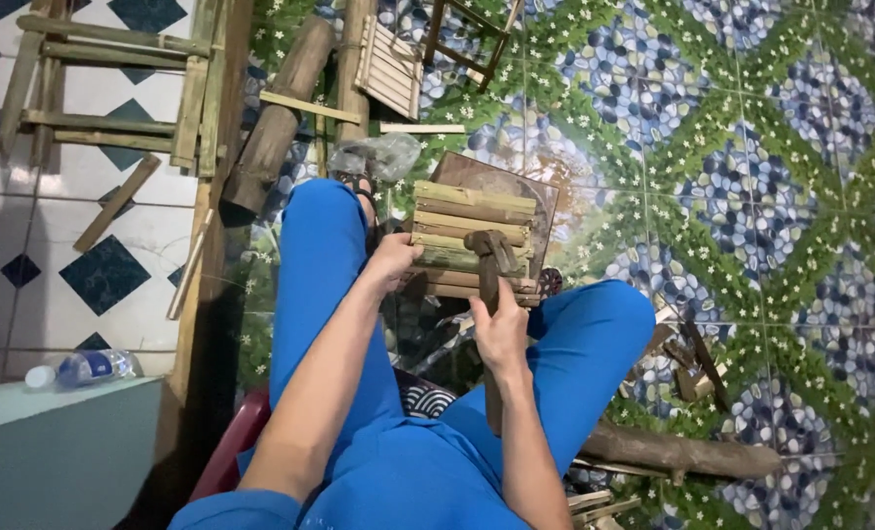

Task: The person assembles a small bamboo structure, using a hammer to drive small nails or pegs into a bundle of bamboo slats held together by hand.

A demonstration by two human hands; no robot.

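- Underfoot we see a tiled floor point(712, 147) printed with blue pebbles and green leafy diamonds, which gives way on the left to white tiles with dark teal diamonds.
- We look down on a seated person in bright blue trousers, knees apart, on a dark red plastic seat point(229, 444).
- Between the knees lies a small panel of pale bamboo slats point(462, 221), laid side by side across a dark brown wooden board point(516, 182) resting on the floor.
- Our left hand point(393, 260) rests on the near left edge of the slats, fingers curled and pressed down on it.
- Our right hand point(501, 334) is wrapped tight around the wooden handle of a dark, rusty hammer point(490, 257), whose head sits over the middle of the slats; we cannot tell whether it touches them.
- Beyond the panel lies a crumpled clear plastic bag point(379, 155), and past it a small slatted bamboo piece point(390, 69).
- At upper left stands a bamboo frame like a small stool point(113, 88), with a thick round log point(278, 113) leaning just beside it.
- At lower left a clear plastic water bottle point(84, 368) lies on a pale green surface point(54, 451).
- At lower right another rough log point(678, 453) lies on the floor near wood offcuts.
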